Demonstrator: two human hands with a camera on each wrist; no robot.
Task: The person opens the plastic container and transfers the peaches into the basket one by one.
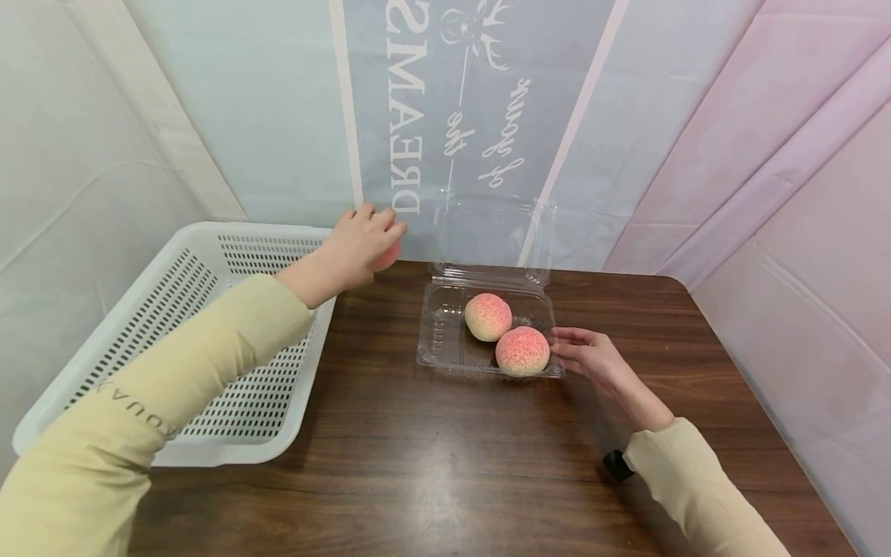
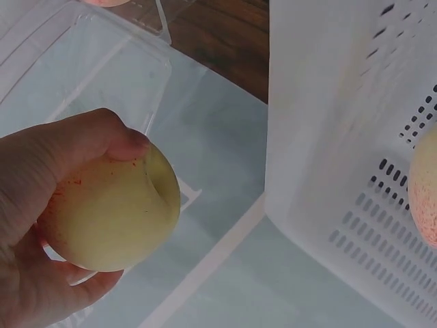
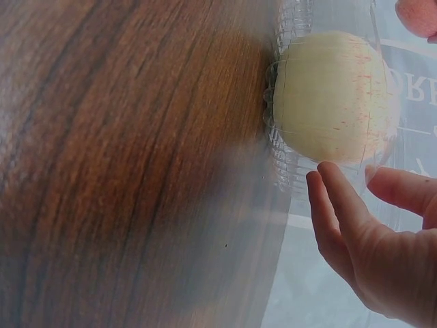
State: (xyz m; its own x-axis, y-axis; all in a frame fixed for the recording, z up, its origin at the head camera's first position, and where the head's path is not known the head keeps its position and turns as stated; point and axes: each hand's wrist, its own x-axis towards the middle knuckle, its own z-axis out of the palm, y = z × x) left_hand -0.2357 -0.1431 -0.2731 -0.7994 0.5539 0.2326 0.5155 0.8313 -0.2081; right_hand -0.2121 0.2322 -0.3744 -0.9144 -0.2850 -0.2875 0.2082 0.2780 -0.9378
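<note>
My left hand [image 1: 362, 244] grips a peach [image 2: 116, 212] above the table, between the basket and the clear plastic box. In the left wrist view, thumb and fingers curl round the peach's pale side. The clear box [image 1: 440, 360] lies on the table with its hinged lid [image 1: 487, 232] raised against the backdrop. Two pink-and-cream peaches sit in it, one farther back [image 1: 488, 317] and one at the front right [image 1: 523, 351]. My right hand [image 1: 595, 360] touches the box's right side with nearly straight fingers, beside the front peach.
A white perforated basket [image 1: 306, 387] stands on the left, partly covered by my left arm. Another peach [image 2: 427, 191] shows in it in the left wrist view. The brown wooden table [image 1: 431, 464] ends at a printed cloth backdrop [image 1: 278, 116]; a pale curtain [image 1: 800, 271] hangs at right.
</note>
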